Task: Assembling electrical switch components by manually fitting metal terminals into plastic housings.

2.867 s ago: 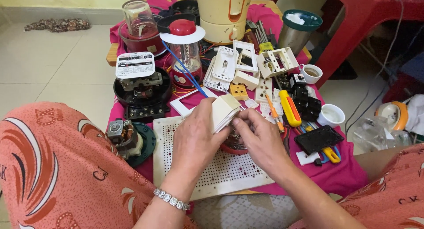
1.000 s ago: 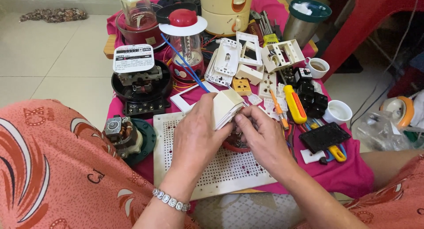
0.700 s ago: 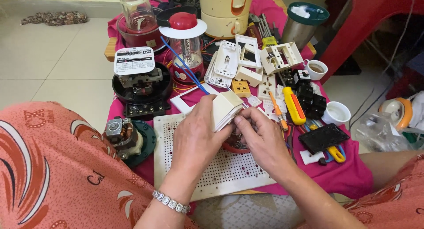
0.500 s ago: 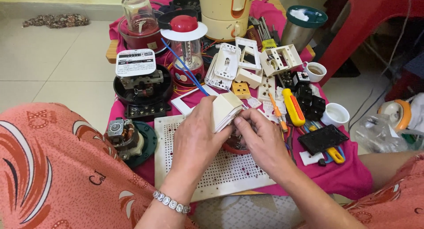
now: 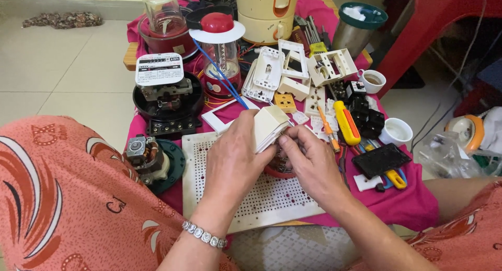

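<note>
My left hand (image 5: 235,158) grips a cream plastic switch block (image 5: 267,124), holding it tilted above the white perforated board (image 5: 209,192). My right hand (image 5: 308,158) pinches the block's lower right edge with thumb and fingertips. Both hands hover over the middle of a low table covered in pink cloth (image 5: 413,205). A red round part (image 5: 277,169) lies under my right hand, mostly hidden. A bracelet sits on my left wrist.
A black electric meter (image 5: 164,96), a small motor (image 5: 149,156), a red-capped jar (image 5: 219,46), white switch plates (image 5: 293,67), screwdrivers (image 5: 346,122), two white cups (image 5: 395,131) and a black flat piece (image 5: 380,160) crowd the table. A red plastic stool (image 5: 439,20) stands at the right.
My hands stay on the switch block with only small finger shifts. The view has barely drifted.
</note>
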